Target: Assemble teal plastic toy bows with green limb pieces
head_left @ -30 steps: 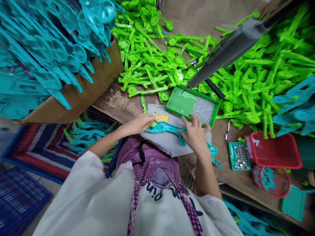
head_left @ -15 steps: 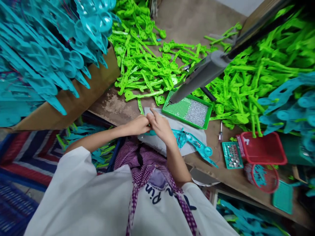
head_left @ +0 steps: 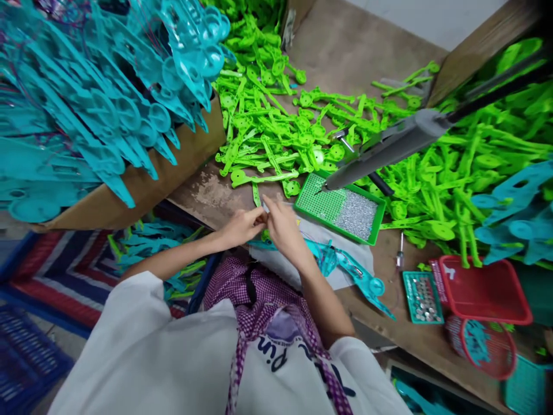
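My left hand (head_left: 242,227) and my right hand (head_left: 283,226) meet over the front edge of the workbench, their fingers pinched together at the tips. Whatever they pinch is too small or too hidden to make out; a bit of green shows just under the fingers. Below my right hand and forearm lies a long turquoise plastic part (head_left: 365,282) on a pale sheet (head_left: 280,262). Right beyond my right hand is a green perforated tray (head_left: 317,202) with many small silvery pieces on its right side.
A grey powered screwdriver (head_left: 384,147) slants over the tray. Lime-green plastic parts (head_left: 276,127) heap across the bench. A cardboard box (head_left: 190,150) of turquoise parts stands left. To the right are a screwdriver (head_left: 400,253), a small teal tray (head_left: 410,305) and a red basket (head_left: 488,294).
The camera view has shifted, so the bench appears farther right and lower. My hands stay together, and a bit of green now shows beneath the fingers. The turquoise part stays on the sheet.
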Tool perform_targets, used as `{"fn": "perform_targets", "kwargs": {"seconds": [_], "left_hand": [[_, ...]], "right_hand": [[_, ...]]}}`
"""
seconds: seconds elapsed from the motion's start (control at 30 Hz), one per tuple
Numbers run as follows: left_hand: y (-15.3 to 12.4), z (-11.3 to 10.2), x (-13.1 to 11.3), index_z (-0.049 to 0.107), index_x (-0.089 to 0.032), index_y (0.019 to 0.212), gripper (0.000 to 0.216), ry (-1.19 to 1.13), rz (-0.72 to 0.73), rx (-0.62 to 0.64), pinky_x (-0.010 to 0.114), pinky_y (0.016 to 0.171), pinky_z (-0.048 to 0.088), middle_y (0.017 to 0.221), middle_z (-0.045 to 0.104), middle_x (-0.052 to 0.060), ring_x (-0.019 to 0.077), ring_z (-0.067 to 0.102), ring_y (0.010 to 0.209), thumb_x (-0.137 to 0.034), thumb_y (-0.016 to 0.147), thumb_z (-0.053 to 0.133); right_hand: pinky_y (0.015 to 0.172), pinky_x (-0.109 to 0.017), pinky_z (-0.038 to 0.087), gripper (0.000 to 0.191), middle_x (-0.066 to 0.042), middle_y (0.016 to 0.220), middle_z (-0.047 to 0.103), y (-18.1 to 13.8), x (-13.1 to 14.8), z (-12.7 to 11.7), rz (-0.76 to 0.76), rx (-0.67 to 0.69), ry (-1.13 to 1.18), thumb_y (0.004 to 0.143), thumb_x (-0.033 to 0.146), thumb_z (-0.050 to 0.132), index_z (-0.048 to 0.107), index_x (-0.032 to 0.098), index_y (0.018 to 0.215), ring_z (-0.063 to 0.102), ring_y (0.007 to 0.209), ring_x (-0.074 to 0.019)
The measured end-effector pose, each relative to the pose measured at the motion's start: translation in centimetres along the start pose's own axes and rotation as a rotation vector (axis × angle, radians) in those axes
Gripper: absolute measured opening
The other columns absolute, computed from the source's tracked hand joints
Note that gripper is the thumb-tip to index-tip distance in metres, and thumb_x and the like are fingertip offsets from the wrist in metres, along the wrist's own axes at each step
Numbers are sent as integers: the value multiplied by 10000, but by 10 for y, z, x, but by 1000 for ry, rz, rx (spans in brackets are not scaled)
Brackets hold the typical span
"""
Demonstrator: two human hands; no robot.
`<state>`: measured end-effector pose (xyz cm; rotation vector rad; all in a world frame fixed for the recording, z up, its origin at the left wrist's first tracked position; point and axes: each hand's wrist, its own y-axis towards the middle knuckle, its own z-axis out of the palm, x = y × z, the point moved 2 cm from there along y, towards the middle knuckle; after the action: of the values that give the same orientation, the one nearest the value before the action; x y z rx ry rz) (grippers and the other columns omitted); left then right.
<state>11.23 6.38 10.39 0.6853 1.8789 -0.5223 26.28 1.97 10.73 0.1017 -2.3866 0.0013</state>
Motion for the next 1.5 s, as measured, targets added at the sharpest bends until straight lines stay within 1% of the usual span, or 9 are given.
{"fn": "perform_targets", "kwargs": {"seconds": [0.07, 0.2, 0.37, 0.6, 0.7, 0.8, 0.93, 1.23, 1.5], "left_hand": [[-1, 5, 6, 566, -180, 869, 93, -95, -56, 11, 266, 723, 561, 796, 703, 8, 151, 704, 755, -158, 821, 643], [-1, 6, 17, 484, -188, 850, 290, -454, -194, 53, 237, 674, 543, 742, 639, -36, 105, 667, 674, -249, 773, 758], [-3, 0, 25, 506, -173, 827, 400, -507, -224, -5, 211, 660, 514, 729, 631, -39, 92, 652, 681, -331, 703, 852], [-1, -7, 41, 465, -189, 932, 538, -646, -315, 202, 248, 607, 531, 705, 696, 1, 125, 660, 575, -502, 717, 846], [10, -20, 48, 527, -166, 1105, 412, -412, -189, 94, 319, 719, 584, 877, 744, 70, 181, 725, 743, -445, 866, 714], [27, -30, 55, 611, -169, 1202, 261, 20, 53, -114, 434, 1035, 518, 1251, 697, 130, 240, 668, 1175, -270, 966, 559], [42, -27, 72, 673, -178, 1247, 365, 390, 189, -115, 506, 1167, 389, 1448, 593, 123, 267, 516, 1376, -103, 968, 448], [27, -27, 87, 698, -192, 1247, 325, 346, 152, -127, 450, 1114, 437, 1284, 647, 123, 243, 577, 1243, -152, 975, 525], [44, -39, 89, 744, -180, 1132, 253, 220, 90, -49, 395, 1071, 469, 1216, 657, 100, 225, 630, 1158, -173, 922, 604]], "right_hand": [[963, -429, 504, 532, -142, 1229, 703, 0, 3, 12, 38, 48, 92, 981, 196, 304, 501, 188, 1475, 663, 1089, -253], [801, -360, 497, 419, -102, 967, 758, 3, 1, 10, 201, 82, 87, 1014, 347, 394, 605, 200, 1344, 691, 847, -243], [679, -270, 415, 365, -45, 807, 717, -1, -5, -8, 123, 257, 233, 990, 478, 505, 693, 176, 908, 606, 706, -156], [619, -256, 389, 383, -4, 731, 626, 9, -24, -10, 120, 514, 569, 845, 556, 654, 657, 173, 838, 502, 658, -125], [610, -258, 366, 324, 12, 672, 586, 19, -34, -6, 183, 393, 528, 786, 491, 695, 637, 173, 758, 464, 620, -114], [636, -265, 362, 278, 14, 671, 583, 34, -39, -1, 201, 186, 447, 772, 440, 685, 635, 168, 737, 468, 628, -114], [628, -261, 349, 230, 25, 635, 557, 59, -44, 16, 252, 53, 419, 762, 381, 651, 619, 166, 689, 467, 626, -117], [645, -247, 374, 200, 0, 679, 659, 70, -47, 48, 309, 47, 250, 802, 316, 622, 698, 134, 767, 550, 651, -130], [884, -347, 435, 223, -67, 834, 737, 64, -30, 50, 300, 14, -34, 899, 313, 568, 713, 152, 844, 614, 764, -191]]}}
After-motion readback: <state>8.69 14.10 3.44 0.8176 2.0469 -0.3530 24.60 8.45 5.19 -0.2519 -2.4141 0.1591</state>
